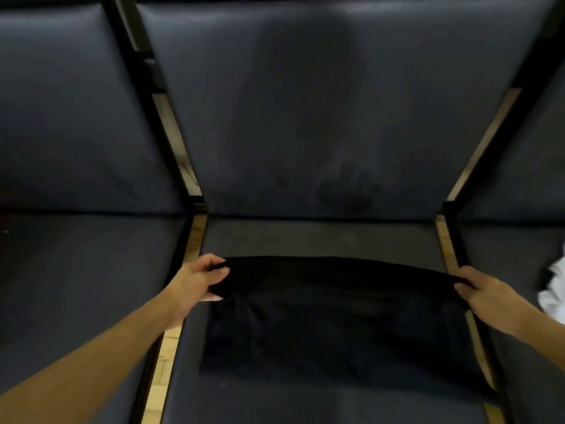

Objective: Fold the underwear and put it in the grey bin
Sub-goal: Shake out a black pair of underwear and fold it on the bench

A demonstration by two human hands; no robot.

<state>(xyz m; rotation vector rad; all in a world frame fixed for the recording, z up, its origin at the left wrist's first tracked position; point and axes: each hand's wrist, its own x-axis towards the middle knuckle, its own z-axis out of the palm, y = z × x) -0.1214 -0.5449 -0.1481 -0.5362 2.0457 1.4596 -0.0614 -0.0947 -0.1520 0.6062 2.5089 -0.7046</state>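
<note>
A black pair of underwear is spread across the middle seat of a row of dark padded seats. The garment is seen as a broad, roughly rectangular piece of soft, matte fabric, so dark that its seams and details cannot be made out. Its far edge is pulled into a taut, slightly bowed line between the two hands, while the near part lies flat on the cushion, with faint creases near its left side.

The left corner of that far edge is pinched by the left hand, with the thumb on top and the fingers curled under the cloth. The right corner is gripped by the right hand in the same way, the fabric being gathered between thumb and fingers. Both forearms are bare.

The seat and its backrest are covered in a smooth, dark grey, leather-like material with a dull sheen; lighter scuffed patches are visible on the backrest. Black frame bars run between neighbouring seats, and a light tiled floor is glimpsed through the gaps beside them. On the seat to the right, at the edge of view, a crumpled white cloth is partly seen.
</note>
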